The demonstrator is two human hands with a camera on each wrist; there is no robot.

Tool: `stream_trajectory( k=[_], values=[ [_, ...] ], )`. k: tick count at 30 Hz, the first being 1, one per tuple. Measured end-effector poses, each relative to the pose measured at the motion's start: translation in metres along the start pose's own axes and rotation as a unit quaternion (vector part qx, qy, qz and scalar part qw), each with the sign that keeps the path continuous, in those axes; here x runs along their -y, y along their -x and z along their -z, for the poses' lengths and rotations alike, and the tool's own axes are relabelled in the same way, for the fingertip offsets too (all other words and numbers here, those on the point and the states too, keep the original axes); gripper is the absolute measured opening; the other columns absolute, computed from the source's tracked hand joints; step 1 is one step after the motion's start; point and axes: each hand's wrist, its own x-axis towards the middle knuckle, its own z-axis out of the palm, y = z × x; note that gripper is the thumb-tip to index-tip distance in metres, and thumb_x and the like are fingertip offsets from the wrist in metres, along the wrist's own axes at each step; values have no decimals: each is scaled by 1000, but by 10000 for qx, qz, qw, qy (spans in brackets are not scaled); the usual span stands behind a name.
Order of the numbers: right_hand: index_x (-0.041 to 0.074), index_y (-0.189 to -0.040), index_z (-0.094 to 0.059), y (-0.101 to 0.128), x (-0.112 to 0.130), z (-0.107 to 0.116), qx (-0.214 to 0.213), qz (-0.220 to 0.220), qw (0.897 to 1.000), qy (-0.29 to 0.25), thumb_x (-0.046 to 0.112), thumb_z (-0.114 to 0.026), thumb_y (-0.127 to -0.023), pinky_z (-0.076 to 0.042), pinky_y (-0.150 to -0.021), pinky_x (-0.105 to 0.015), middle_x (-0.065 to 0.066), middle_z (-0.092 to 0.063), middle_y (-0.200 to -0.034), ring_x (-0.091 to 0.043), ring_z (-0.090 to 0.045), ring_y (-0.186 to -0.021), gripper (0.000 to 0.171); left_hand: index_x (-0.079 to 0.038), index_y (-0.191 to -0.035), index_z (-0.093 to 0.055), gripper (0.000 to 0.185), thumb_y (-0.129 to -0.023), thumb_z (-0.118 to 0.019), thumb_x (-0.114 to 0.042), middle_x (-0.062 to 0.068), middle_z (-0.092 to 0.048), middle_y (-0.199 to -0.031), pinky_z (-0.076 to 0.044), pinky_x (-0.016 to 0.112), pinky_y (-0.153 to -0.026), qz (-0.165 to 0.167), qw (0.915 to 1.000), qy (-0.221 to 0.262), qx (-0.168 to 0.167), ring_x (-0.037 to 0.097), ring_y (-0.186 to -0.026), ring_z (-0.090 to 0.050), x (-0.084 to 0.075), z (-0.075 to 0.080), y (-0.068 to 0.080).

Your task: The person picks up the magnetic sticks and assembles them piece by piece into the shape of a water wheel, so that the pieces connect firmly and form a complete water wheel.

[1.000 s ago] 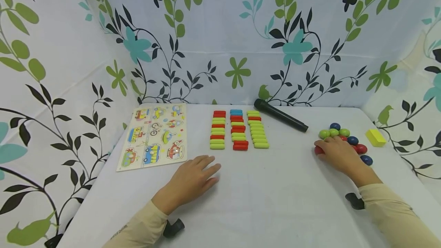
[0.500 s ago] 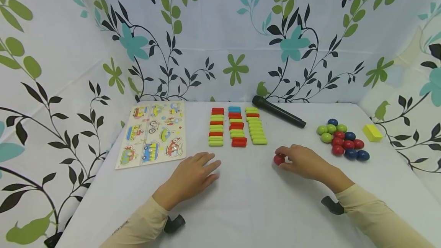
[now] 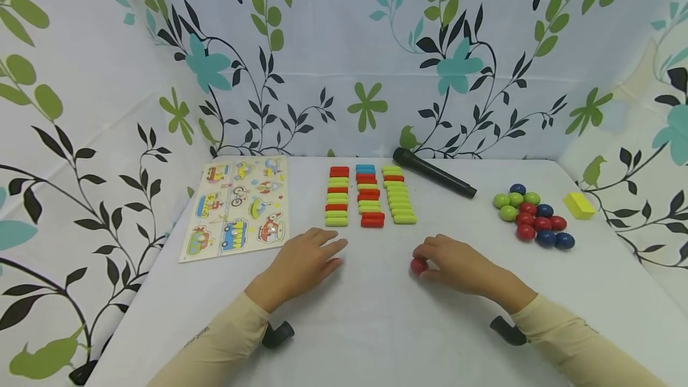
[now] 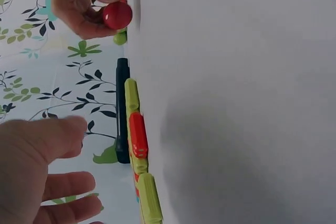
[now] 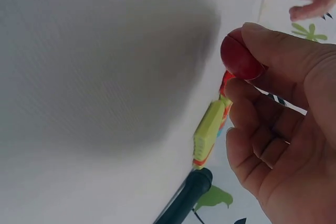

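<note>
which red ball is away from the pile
The red ball pinched in the right hand, near the table's middle; the other red balls sit clustered with green and blue ones at right.

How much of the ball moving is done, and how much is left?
It looks barely begun. No ball lies apart from the pile yet. In hand: the right hand pinches one red ball near the table's middle, just below the rows of blocks. The left hand rests flat beside it, holding nothing. Left: the pile of balls, green, red and blue, sits at the right by the yellow block.
</note>
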Motion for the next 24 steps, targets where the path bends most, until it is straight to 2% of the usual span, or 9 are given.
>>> stream_trajectory(
  k=[4,7,12,17,24],
  values=[
    [16,-117,-71,0,0,-6,12,79,9999,147,23,-84,-84,-55,-79,-29,10,-63,-99,-11,-55,-94,36,-16,-127,-72,39,-89,-80,-25,4,-72,-115,-59,32,-75,343,9994,-21,49,20,-99,-65,7,-5,-20],
    [15,-117,-71,0,0,-8,-12,94,9997,203,23,-84,-84,-55,-79,-30,9,-64,-99,-11,-55,-93,36,-16,-123,-74,35,-89,-80,-23,3,-72,-106,-55,28,-67,674,9975,-21,208,18,-88,-60,14,-9,-34],
    [15,-116,-71,0,1,-8,-85,123,9996,252,24,-84,-84,-55,-78,-29,8,-64,-98,-11,-55,-92,36,-13,-116,-75,26,-91,-78,-19,5,-71,-104,-53,29,-67,1092,9924,-159,538,19,-84,-55,27,-19,-54],
    [15,-117,-71,-1,2,-9,-80,116,9996,251,25,-84,-85,-54,-78,-29,9,-64,-98,-10,-54,-92,36,-10,-108,-75,14,-95,-72,-15,7,-71,-101,-53,32,-67,1223,9882,-476,790,21,-80,-53,34,-27,-63],
    [16,-117,-72,-2,2,-8,-49,74,9996,270,26,-85,-84,-55,-79,-29,8,-65,-100,-11,-55,-93,37,-9,-107,-74,16,-93,-75,-15,8,-70,-98,-55,31,-69,1298,9849,-609,968,20,-81,-53,37,-30,-69]
  ],
)
